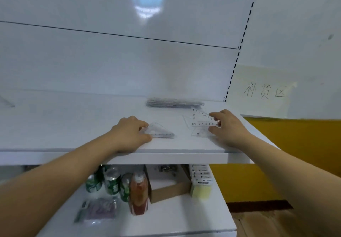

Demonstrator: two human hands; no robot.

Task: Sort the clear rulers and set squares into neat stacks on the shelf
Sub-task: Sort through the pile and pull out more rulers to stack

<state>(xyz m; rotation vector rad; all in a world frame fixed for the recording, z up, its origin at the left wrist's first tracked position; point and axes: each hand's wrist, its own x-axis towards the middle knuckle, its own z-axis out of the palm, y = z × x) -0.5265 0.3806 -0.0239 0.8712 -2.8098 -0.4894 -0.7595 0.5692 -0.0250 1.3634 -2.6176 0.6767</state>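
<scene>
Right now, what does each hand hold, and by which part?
Left hand pinches a set square stack, left corner; right hand grips loose set squares, right ends.

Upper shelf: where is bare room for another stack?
Bare: the wide shelf stretch between the far-left set square and the left hand. Crowded rightward: its set square stack, ruler stack, loose set squares, right hand.

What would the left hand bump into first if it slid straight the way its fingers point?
The clear triangular set square that the left hand pinches; past it, probably the loose clear rulers.
</scene>
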